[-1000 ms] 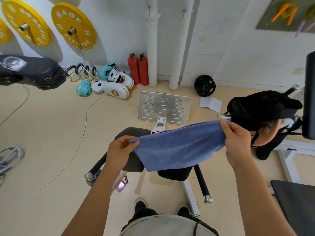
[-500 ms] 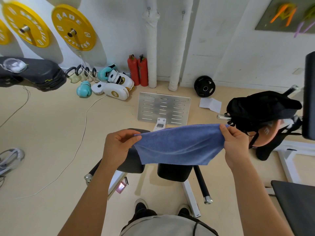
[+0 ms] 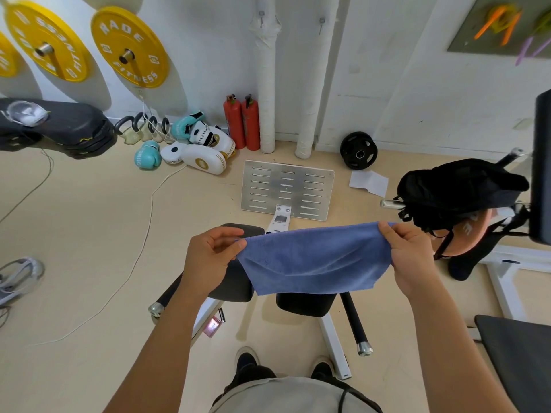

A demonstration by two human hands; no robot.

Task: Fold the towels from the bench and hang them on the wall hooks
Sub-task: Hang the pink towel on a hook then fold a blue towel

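One blue towel (image 3: 313, 260) hangs stretched in the air above the black padded bench (image 3: 235, 281), its top corners pinched by two hands: left hand (image 3: 210, 259) and right hand (image 3: 410, 254), fingers curled on the cloth. Two wall hooks (image 3: 261, 16) sit above; two red fire extinguishers (image 3: 242, 123) stand below.

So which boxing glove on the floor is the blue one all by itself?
The small teal boxing glove lying left of the long white pads. The other teal glove sits farther back against the wall, touching the white gear.
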